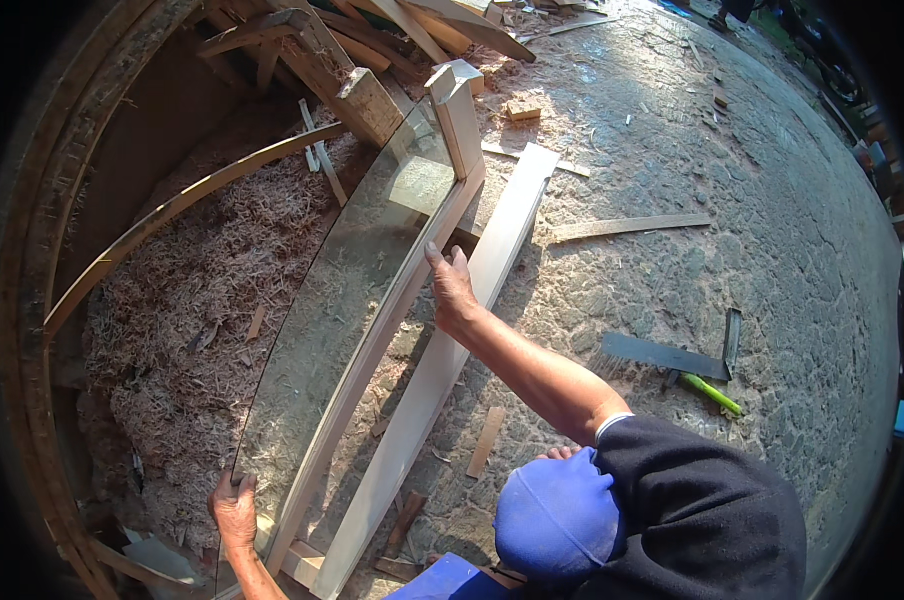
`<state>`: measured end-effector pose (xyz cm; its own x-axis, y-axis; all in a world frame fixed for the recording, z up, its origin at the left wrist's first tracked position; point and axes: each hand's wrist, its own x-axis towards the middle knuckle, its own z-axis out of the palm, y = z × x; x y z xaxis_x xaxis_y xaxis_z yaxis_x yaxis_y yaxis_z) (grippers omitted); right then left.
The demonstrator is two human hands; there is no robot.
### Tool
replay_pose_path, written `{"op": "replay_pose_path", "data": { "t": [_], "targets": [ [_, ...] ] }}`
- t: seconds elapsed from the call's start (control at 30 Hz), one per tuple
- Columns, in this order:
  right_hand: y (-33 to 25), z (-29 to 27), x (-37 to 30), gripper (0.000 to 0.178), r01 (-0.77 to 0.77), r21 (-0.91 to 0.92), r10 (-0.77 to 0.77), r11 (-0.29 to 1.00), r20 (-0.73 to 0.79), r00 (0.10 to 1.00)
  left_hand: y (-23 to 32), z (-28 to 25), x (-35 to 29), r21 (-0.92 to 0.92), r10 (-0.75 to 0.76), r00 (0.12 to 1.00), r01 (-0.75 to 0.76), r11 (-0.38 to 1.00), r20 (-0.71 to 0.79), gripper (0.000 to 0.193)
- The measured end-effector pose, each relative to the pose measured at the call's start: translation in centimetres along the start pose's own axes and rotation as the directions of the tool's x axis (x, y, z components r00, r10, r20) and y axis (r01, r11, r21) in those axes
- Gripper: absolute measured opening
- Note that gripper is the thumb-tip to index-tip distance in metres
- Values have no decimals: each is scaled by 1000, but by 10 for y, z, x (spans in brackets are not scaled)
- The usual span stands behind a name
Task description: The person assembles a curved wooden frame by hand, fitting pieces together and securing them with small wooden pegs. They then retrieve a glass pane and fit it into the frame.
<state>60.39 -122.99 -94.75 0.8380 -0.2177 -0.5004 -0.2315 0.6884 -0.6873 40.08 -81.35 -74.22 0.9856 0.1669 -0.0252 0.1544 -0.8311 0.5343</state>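
Observation:
A clear glass pane (317, 300) slants across the middle, its right edge running along a pale wooden rail (357, 365). My left hand (234, 515) pinches the outer edge of the glass near the bottom. Higher up, my right hand (454, 290) grips the rail beside the pane, thumb on top; its other fingers are mostly hidden. A short wooden post (455, 125) meets the rail's upper end at an angle. Alongside lies a second long pale rail (442, 375), with a short crosspiece (302, 562) between the two near the bottom. Whether the glass sits in a groove cannot be made out.
Wood shavings (197, 330) are heaped at the left, near a curved wooden strip (187, 200). Timber offcuts (372, 105) pile up at the top. A metal try square (667, 352) and a green-handled tool (712, 394) lie on rough ground, with a thin slat (632, 226) beyond.

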Motion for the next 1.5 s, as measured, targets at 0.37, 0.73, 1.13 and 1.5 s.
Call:
{"op": "replay_pose_path", "data": {
  "t": [0.37, 0.73, 1.13, 1.5],
  "targets": [
    [63, 23, 12, 76, -50, 119, 42, 992, 74, 996, 4, -2, -3, 41, 88, 993, -91, 995, 74, 18],
    [85, 29, 26, 68, 87, 108, -98, 990, 107, 989, 1, -6, -4, -41, 55, 997, -54, 998, 48, 15],
    [80, 30, 22, 59, 133, 93, -145, 987, 130, 981, -1, -1, 2, -45, 59, 997, -57, 997, 41, 17],
    [80, 30, 24, 53, 79, 52, -82, 996, 66, 994, -10, 0, 8, 80, 148, 989, -147, 986, -4, 20]
  ]
}}
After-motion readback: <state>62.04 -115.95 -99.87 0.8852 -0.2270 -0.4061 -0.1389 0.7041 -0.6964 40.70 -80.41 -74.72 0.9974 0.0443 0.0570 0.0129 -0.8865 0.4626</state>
